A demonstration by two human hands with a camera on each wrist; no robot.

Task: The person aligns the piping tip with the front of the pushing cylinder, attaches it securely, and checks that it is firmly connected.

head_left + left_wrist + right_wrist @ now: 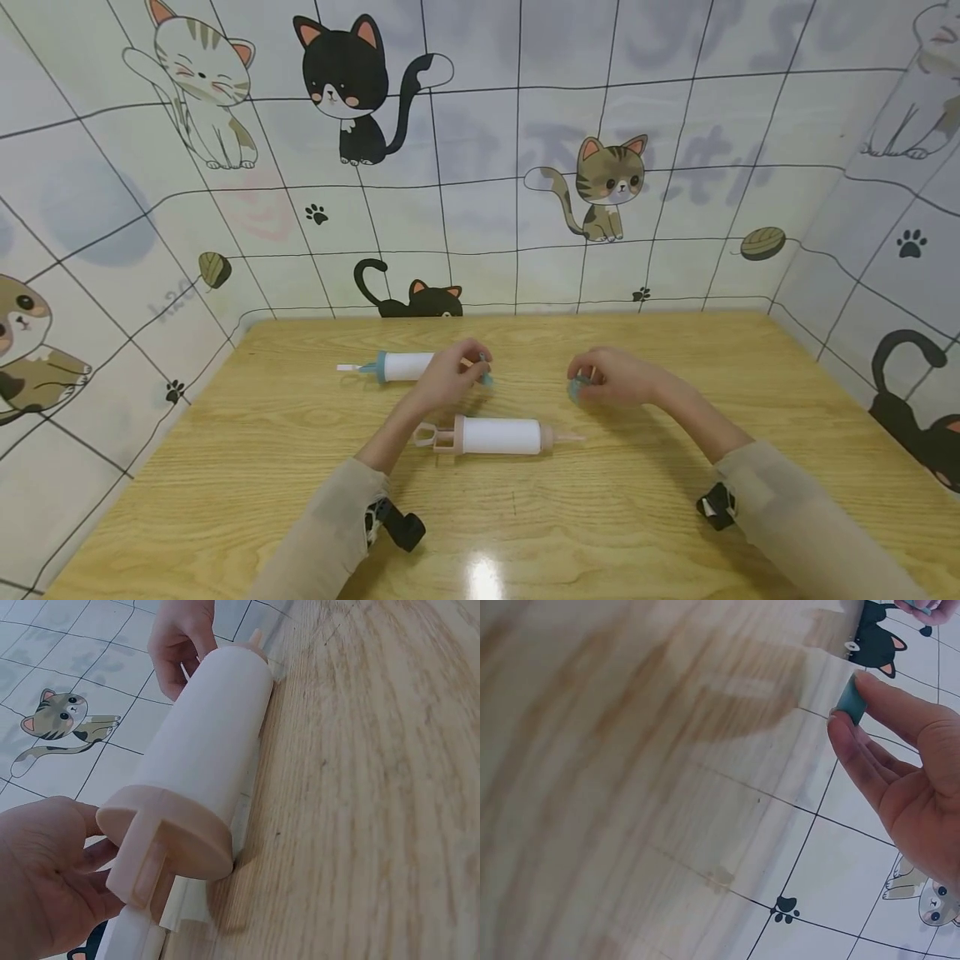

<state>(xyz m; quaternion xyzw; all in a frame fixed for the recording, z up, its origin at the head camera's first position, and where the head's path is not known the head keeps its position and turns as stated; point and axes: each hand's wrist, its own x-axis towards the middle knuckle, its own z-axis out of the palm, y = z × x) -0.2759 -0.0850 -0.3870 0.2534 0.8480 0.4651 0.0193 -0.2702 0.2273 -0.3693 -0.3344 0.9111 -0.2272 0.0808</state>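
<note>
A teal-and-white syringe [407, 367] lies toward the back of the table, its narrow tip pointing left. At its right end my left hand [447, 377] curls its fingers by a teal end part [486, 377] and grips it; the hand covers part of the white barrel. To the right, apart from the syringe, my right hand [615, 379] pinches a small teal piece [851, 700] between thumb and fingertips, just over the table. Nearer to me lies a pink-and-white syringe [501, 436], loop handle to the left and thin tip to the right, untouched.
The wooden table [600, 517] meets a tiled-pattern backdrop [480, 208] with cartoon cats at the back and sides. A black wrist camera [405, 527] sits at the left sleeve, another black camera [717, 506] at the right sleeve.
</note>
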